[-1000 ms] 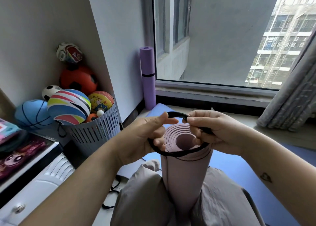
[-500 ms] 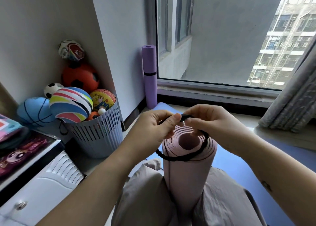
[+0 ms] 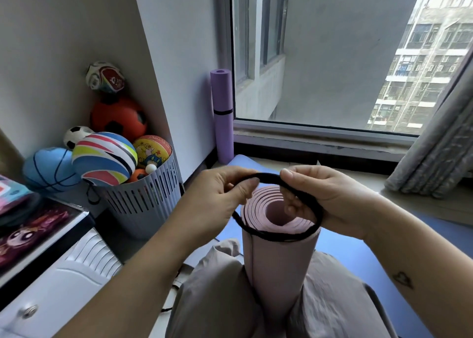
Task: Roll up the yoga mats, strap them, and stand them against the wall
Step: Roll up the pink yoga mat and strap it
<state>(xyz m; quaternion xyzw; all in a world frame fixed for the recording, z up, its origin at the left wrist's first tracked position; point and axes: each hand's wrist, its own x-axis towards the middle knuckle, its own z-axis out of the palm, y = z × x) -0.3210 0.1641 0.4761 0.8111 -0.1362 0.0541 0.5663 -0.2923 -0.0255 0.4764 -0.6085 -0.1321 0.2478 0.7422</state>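
Standing upright between a person's knees [image 3: 225,299], a rolled pink yoga mat [image 3: 279,268] is pictured with a black strap [image 3: 279,236] looped at its upper end. The near side of the loop is laid against the outside of the roll just under its top rim, while the far side is held raised above the open spiral, so the strap is not yet drawn snug round the mat. The strap is pinched at its top by the thumb and forefinger of the left hand [image 3: 217,199]. The same stretch is gripped just beside it by the right hand [image 3: 330,199], whose fingers [image 3: 290,205] are curled round the strap over the mouth of the roll, the thumb laid on top. Both hands are thus closed on the strap, and the two are nearly touching. Under the knees a blue mat [image 3: 343,250] is spread flat on the floor. Well beyond the hands, a purple mat [image 3: 222,132] — rolled and bound at its middle by a black band [image 3: 223,112] — is stood on end in the corner, against the wall [image 3: 184,56] beside the window [image 3: 332,56]. To the left, a slatted grey basket [image 3: 143,199] heaped with balls [image 3: 105,158] is set on the floor, and a grey curtain [image 3: 440,158] is hung at the right edge.
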